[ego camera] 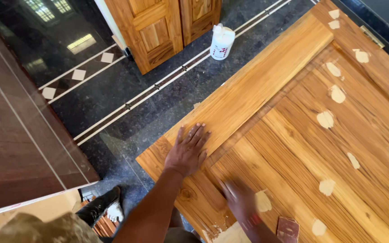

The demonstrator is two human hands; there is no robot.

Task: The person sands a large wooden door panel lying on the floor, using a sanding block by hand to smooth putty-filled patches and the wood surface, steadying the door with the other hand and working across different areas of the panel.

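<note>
Flat and spread, the left hand (188, 150) presses palm-down on the frame rail of a wooden door (293, 135) that lies level under both hands. Just to its right and nearer the person, the right hand (241, 202) is blurred against the door's inner panel, touching a pale filler patch (263, 201); whether its fingers are spread or curled I cannot tell. More pale patches dot the panel farther right. A small reddish-brown sandpaper block (287, 228) lies just right of the right wrist. Well beyond the left hand, a white plastic bottle (222, 42) stands on the dark stone floor (113, 90).
</note>
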